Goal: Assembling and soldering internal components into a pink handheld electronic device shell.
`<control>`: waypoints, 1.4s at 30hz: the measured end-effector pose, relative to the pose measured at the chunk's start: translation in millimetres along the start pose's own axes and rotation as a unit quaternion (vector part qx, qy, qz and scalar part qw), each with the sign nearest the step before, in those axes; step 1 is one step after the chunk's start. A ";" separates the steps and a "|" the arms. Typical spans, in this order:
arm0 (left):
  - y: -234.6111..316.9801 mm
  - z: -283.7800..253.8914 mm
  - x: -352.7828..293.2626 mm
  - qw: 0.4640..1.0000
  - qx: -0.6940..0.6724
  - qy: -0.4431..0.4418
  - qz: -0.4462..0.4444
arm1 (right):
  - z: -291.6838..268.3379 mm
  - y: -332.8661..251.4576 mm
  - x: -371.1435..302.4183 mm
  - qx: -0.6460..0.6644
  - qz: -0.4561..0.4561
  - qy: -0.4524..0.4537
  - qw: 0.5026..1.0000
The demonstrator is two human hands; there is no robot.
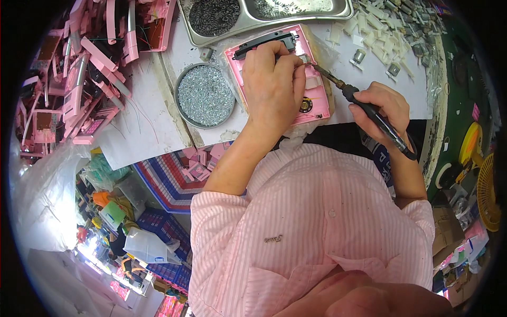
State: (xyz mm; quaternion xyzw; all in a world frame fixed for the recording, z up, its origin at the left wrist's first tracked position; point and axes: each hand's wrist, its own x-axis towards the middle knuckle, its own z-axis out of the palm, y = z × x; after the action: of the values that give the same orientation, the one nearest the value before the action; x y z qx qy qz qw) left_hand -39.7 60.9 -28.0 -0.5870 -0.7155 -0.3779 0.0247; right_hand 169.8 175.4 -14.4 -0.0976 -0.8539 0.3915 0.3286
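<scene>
One pink casing (319, 101) lies on the bench (142, 129) beneath my left hand (271, 87), whose bent fingers crowd over it; whether they pinch anything, I cannot tell. My right hand (388, 108) grips a black-handled tool (374, 114), its tip just beside my left fingers. Left of both hands sits a round dish (177, 100) of small silvery pieces (206, 98); beyond my hands, a metal tray (246, 20).

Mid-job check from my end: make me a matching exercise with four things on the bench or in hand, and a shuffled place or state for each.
1. round dish
2. black-handled tool
3. metal tray
4. pink casing

A. gripped in the right hand
B. beneath the left hand
C. full of small silver pieces
D. holding dark coils

Pairs: 1-C, 2-A, 3-D, 4-B
</scene>
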 end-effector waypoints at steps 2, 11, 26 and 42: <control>0.5 -1.0 0.4 1.000 0.000 -0.001 0.000 | 0.4 -7.1 -4.0 0.028 0.096 0.017 0.995; 3.7 -5.4 1.9 1.000 0.001 -0.020 -0.017 | -3.7 -14.1 -9.6 0.158 0.237 0.086 0.955; 3.3 -4.3 1.0 1.000 0.007 -0.017 -0.020 | -10.3 -12.9 -5.9 0.109 0.209 0.067 0.970; 17.6 -1.8 13.4 0.995 0.074 -0.038 -0.047 | -0.7 -6.3 -1.5 0.099 0.196 0.048 0.974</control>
State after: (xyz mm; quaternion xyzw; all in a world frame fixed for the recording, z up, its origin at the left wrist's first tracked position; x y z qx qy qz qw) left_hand -29.5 71.3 -11.2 -0.5629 -0.7690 -0.3022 0.0230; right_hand 172.0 171.0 -10.2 -0.2492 -0.7582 0.5258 0.2942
